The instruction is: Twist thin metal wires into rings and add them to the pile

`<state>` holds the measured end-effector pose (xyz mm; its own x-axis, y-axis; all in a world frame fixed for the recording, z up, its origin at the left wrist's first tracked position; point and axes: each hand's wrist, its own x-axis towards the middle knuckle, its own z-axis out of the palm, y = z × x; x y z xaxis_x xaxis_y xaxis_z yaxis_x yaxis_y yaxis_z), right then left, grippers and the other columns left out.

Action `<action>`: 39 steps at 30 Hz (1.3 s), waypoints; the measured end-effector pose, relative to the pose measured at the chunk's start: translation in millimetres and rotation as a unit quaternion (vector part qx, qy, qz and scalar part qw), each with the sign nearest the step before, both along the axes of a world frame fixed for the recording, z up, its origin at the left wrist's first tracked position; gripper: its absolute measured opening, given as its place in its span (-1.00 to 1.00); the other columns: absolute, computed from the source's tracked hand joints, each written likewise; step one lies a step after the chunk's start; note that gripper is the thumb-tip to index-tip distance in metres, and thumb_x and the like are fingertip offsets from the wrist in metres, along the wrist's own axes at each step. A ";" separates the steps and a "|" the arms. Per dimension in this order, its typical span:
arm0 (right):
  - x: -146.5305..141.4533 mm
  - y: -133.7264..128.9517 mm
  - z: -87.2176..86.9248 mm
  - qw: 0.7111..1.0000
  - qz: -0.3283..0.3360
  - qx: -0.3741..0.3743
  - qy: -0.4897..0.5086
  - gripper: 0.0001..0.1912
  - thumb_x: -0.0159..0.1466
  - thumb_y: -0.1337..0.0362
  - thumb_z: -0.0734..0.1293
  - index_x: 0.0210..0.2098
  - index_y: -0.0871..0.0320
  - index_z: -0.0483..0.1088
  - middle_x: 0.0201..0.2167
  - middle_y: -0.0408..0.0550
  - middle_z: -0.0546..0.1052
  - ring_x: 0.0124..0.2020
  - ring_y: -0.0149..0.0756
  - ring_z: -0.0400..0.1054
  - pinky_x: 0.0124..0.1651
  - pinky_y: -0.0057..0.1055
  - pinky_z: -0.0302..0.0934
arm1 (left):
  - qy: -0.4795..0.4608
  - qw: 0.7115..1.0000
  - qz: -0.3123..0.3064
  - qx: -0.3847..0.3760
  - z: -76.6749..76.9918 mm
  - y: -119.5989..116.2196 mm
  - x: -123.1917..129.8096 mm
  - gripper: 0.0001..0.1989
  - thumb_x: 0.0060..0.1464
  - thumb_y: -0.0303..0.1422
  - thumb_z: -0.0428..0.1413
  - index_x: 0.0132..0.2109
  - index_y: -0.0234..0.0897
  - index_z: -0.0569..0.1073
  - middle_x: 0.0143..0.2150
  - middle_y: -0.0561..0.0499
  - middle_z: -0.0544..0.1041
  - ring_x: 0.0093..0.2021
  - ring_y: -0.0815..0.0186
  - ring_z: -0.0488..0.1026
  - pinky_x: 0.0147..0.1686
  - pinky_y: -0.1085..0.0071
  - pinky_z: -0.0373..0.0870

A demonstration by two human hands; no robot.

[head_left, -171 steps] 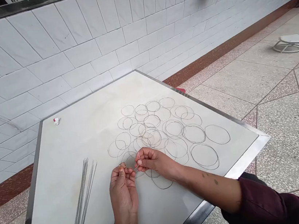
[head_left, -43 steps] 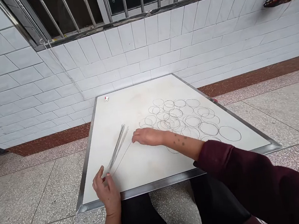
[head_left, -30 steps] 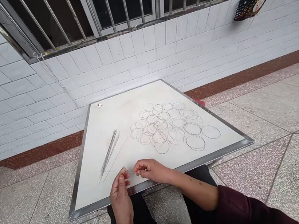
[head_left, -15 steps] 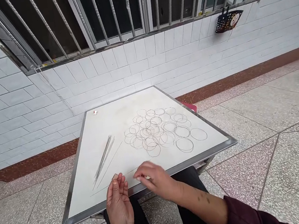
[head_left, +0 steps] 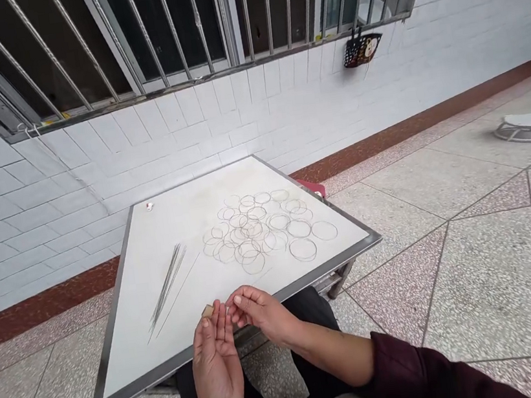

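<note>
My left hand [head_left: 218, 368], palm up, pinches a small tan block-like piece [head_left: 206, 311] between thumb and forefinger. Close against its fingertips is my right hand [head_left: 255, 311], its thumb and fingers pressed together. A thin wire [head_left: 262, 276] shows faintly just beyond the right hand and seems to run into the fingers, where it is hidden. On the white tabletop [head_left: 131, 334], a bundle of straight wires [head_left: 167, 287] lies left of the hands, with one single wire [head_left: 180, 292] beside it. Many thin wire rings [head_left: 303, 249] lie overlapping to the right.
The table has a metal edge [head_left: 324, 276] close to my lap. A tiny white-and-red item [head_left: 150, 206] sits at its far left corner. Behind stands a tiled wall with a barred window and a hanging dark basket [head_left: 362, 50]. A white stool [head_left: 526, 127] is on the floor at right.
My right hand has come in to meet the left fingertips. The wire that stretched left across the tabletop no longer shows there. The view has turned rightward, bringing the stool into sight.
</note>
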<state>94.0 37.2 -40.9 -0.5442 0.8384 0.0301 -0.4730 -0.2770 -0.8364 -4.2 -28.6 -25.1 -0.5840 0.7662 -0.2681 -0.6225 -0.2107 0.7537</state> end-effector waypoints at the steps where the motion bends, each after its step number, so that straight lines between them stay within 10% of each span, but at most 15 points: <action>1: 0.4 -1.7 0.9 1.000 0.005 -0.011 0.011 -0.58 0.20 -0.09 0.43 -0.27 0.16 0.44 -0.40 -0.13 0.48 -0.40 -0.41 0.37 -0.28 -0.42 0.28 | 0.011 1.000 -0.001 0.010 2.0 -0.2 1.4 -0.85 0.21 -0.35 0.16 -0.09 -0.23 0.56 0.03 -0.16 0.60 0.12 0.19 0.51 0.18 0.22 0.40; 15: 4.3 -11.0 7.8 0.994 -0.069 -0.048 0.070 -0.69 0.15 0.07 0.51 -0.23 0.12 0.50 -0.22 -0.10 0.53 -0.13 -0.33 0.42 0.00 -0.34 0.29 | 0.015 1.000 0.007 0.019 1.4 4.4 -0.7 -0.78 0.17 -0.27 0.20 -0.05 -0.20 0.55 -0.16 -0.08 0.57 -0.04 0.25 0.54 0.13 0.21 0.41; 26: -0.1 -8.4 2.1 0.991 -0.008 -0.057 0.122 -0.65 0.28 0.05 0.42 -0.08 0.17 0.50 -0.23 -0.04 0.60 -0.14 -0.35 0.48 0.12 -0.26 0.24 | -0.034 0.997 0.067 0.029 11.9 18.9 -6.8 -0.85 0.25 -0.43 0.12 -0.11 -0.26 0.59 -0.40 0.08 0.41 -0.30 0.45 0.46 0.05 0.42 0.44; 39: 7.6 25.3 0.9 0.989 -0.035 -0.108 0.097 -0.48 0.19 0.06 0.49 0.07 0.14 0.42 -0.40 -0.19 0.49 -0.24 -0.37 0.46 0.02 -0.27 0.31 | -0.042 0.998 -0.041 0.014 8.1 44.5 -17.6 -0.78 0.21 -0.38 0.17 -0.02 -0.29 0.59 -0.39 0.04 0.48 -0.31 0.43 0.44 -0.15 0.45 0.50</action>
